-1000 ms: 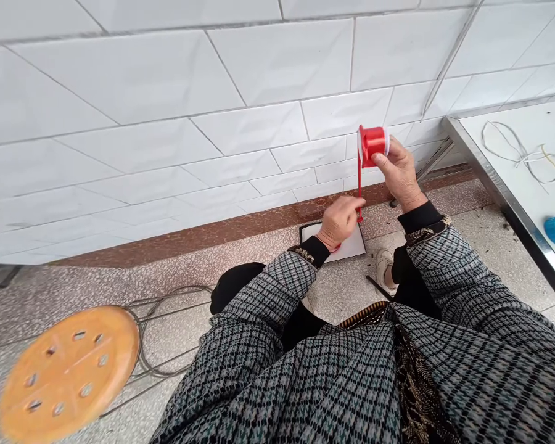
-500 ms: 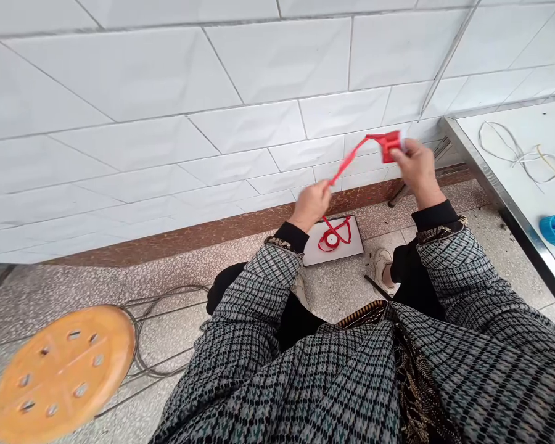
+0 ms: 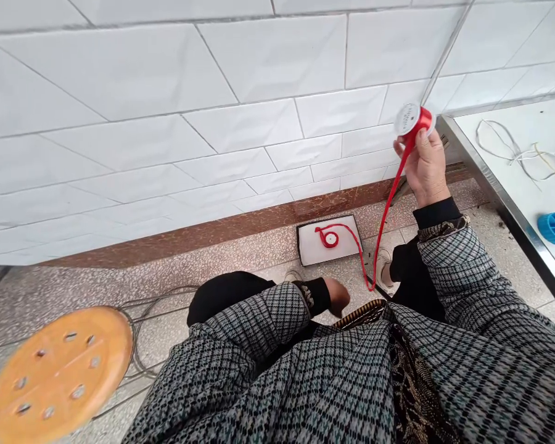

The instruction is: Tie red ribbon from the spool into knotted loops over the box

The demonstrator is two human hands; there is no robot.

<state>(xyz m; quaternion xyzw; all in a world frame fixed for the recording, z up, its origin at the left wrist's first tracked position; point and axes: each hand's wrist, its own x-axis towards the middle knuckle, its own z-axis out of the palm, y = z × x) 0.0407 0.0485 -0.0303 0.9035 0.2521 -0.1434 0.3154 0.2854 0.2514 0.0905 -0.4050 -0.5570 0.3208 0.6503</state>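
My right hand [image 3: 424, 161] is raised near the wall and closed around a spool of red ribbon [image 3: 416, 121] with white flanges, one bearing printed letters. From the spool a length of red ribbon [image 3: 390, 194] hangs to knee height, then loops up to the shallow white box [image 3: 309, 251] on the floor. Inside that box lies a small red ribbon roll [image 3: 330, 239] with a white centre. My left hand [image 3: 338, 297] is low by my lap, left of the ribbon's lowest bend and apart from it; its fingers are hidden beneath it.
An orange round stool [image 3: 60, 376] with holes stands at the left, with dark cable [image 3: 141, 357] looped beside it. To the right is a metal-edged table [image 3: 509, 145] carrying white wires [image 3: 513, 151] and a blue plastic piece [image 3: 552, 229]. A white tiled wall [image 3: 240, 142] rises in front.
My left hand has let go of the ribbon and dropped to my lap. My right hand has turned the spool upright, and the ribbon once taut between the hands now hangs slack.
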